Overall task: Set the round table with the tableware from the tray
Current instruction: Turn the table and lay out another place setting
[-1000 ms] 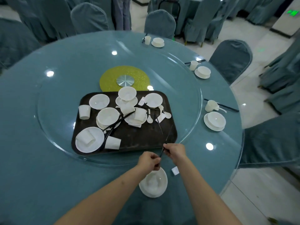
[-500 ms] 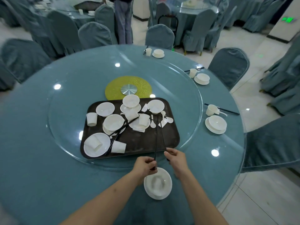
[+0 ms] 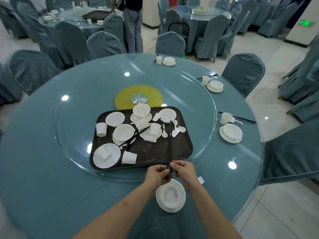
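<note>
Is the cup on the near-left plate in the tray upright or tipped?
Tipped. The cup lies on its side on the plate, in the tray.

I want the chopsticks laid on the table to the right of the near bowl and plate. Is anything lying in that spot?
Yes. A small white chopstick rest lies on the table just right of the bowl and plate. Otherwise that patch looks bare. Both the left hand and right hand hold the chopsticks above the tray.
</note>
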A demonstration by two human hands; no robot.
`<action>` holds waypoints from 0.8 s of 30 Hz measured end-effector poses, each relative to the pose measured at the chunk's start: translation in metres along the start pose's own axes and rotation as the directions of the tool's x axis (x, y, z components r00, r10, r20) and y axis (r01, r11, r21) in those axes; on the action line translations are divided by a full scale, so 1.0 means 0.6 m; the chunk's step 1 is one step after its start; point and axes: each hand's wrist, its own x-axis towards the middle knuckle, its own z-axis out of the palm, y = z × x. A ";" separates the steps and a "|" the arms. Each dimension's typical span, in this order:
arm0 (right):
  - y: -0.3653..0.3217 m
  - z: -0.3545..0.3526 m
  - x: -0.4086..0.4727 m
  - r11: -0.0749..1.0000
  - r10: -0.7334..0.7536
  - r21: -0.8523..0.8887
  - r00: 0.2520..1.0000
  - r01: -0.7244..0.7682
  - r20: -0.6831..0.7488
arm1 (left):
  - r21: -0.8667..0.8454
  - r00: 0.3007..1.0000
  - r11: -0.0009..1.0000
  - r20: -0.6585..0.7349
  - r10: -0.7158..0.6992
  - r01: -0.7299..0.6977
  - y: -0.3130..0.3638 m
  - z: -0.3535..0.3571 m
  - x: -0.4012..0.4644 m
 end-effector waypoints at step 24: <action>0.008 0.002 -0.002 0.994 0.056 0.090 0.998 -0.058 0.025 | 0.067 0.999 0.998 0.048 0.011 -0.015 -0.012 -0.008 0.005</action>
